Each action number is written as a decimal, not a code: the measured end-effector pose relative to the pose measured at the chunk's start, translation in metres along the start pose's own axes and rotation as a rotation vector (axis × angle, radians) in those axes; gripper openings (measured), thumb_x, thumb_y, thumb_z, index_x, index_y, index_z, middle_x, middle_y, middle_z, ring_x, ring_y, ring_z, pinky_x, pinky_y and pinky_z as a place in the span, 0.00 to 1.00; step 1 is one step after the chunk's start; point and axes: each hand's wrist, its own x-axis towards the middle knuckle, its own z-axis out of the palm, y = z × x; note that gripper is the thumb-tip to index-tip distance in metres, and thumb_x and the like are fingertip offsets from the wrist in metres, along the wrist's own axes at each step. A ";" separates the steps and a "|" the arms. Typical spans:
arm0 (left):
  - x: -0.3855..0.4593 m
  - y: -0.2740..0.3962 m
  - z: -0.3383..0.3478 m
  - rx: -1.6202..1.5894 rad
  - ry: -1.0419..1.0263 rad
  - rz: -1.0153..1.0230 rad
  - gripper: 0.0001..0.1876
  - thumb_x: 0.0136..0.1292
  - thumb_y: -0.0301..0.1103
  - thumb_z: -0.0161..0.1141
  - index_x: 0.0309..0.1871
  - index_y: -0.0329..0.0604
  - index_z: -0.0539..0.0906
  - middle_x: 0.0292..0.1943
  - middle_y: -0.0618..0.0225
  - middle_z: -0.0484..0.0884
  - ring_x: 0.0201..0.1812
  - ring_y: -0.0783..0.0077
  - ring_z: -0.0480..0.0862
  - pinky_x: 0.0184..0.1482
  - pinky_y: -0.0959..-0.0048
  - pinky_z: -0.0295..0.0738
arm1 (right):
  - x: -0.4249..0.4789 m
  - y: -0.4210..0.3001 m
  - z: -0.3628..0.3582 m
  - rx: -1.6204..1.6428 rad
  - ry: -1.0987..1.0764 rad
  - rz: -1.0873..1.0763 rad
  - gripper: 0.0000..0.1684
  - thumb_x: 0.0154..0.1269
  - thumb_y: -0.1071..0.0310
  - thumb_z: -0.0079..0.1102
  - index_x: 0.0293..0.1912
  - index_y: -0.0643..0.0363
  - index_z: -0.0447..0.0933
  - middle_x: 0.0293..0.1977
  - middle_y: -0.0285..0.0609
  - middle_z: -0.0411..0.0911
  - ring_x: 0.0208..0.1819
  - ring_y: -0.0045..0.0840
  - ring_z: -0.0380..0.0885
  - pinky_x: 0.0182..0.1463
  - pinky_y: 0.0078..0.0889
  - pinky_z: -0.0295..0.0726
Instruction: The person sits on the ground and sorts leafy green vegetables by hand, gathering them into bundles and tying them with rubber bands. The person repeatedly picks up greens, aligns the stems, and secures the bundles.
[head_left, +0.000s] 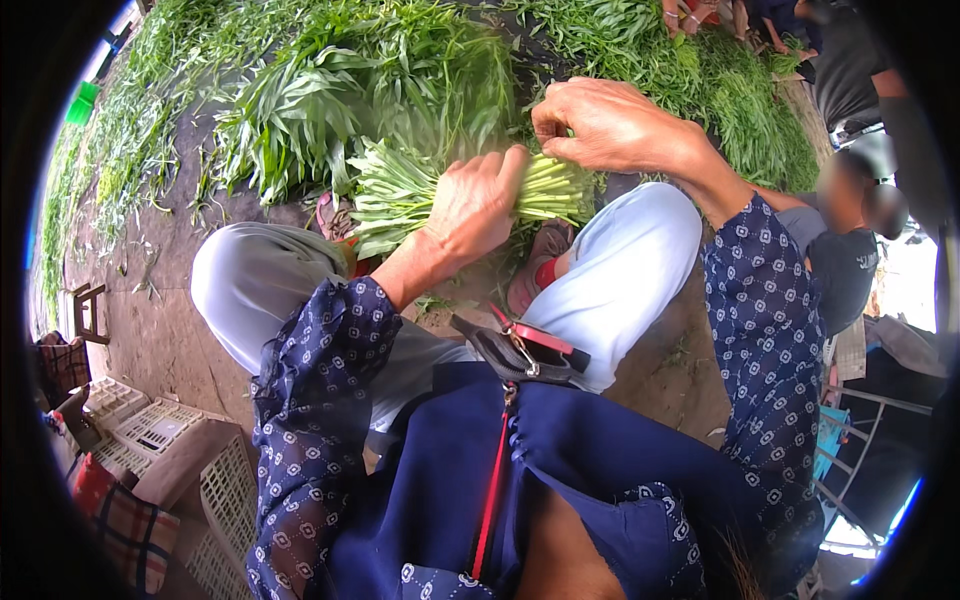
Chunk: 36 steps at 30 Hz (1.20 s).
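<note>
My left hand (480, 196) is wrapped around a bunch of long-leaved greens (397, 196), held crosswise between my knees. Its leaves spread to the left, and the pale green stems (551, 187) stick out to the right of my fist. Over the upper stem ends hovers my right hand (611, 124), with bent fingers and the thumb close to the stems. Whether those fingers pinch a stem cannot be made out. Just beyond the bunch lies a large heap of the same kind of greens (300, 112).
More greens (757, 127) cover the ground at upper right, where other people's hands (697, 15) are among them. A person (844, 255) sits close on my right. Plastic crates (225, 480) and a small wooden stool (90, 313) stand left. A pouch (525, 352) hangs at my lap.
</note>
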 end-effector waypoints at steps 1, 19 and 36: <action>0.000 0.000 0.001 -0.001 0.015 0.013 0.28 0.46 0.27 0.64 0.54 0.37 0.69 0.35 0.54 0.79 0.38 0.51 0.81 0.41 0.58 0.75 | 0.000 0.001 0.000 -0.006 -0.037 0.016 0.11 0.56 0.64 0.55 0.34 0.62 0.79 0.31 0.50 0.79 0.38 0.43 0.80 0.42 0.44 0.76; 0.007 -0.006 0.000 -0.303 0.043 -0.074 0.30 0.49 0.28 0.69 0.53 0.36 0.65 0.36 0.46 0.82 0.35 0.42 0.83 0.36 0.56 0.79 | -0.003 -0.013 0.055 -0.115 0.275 -0.051 0.39 0.76 0.41 0.28 0.72 0.61 0.54 0.71 0.52 0.56 0.75 0.36 0.52 0.77 0.42 0.44; 0.021 -0.003 -0.033 -0.846 0.092 -0.191 0.29 0.51 0.21 0.63 0.59 0.37 0.69 0.53 0.62 0.81 0.51 0.73 0.81 0.56 0.72 0.74 | -0.028 0.017 -0.003 0.547 0.694 -0.077 0.37 0.78 0.43 0.19 0.73 0.59 0.52 0.71 0.52 0.55 0.74 0.35 0.54 0.77 0.32 0.46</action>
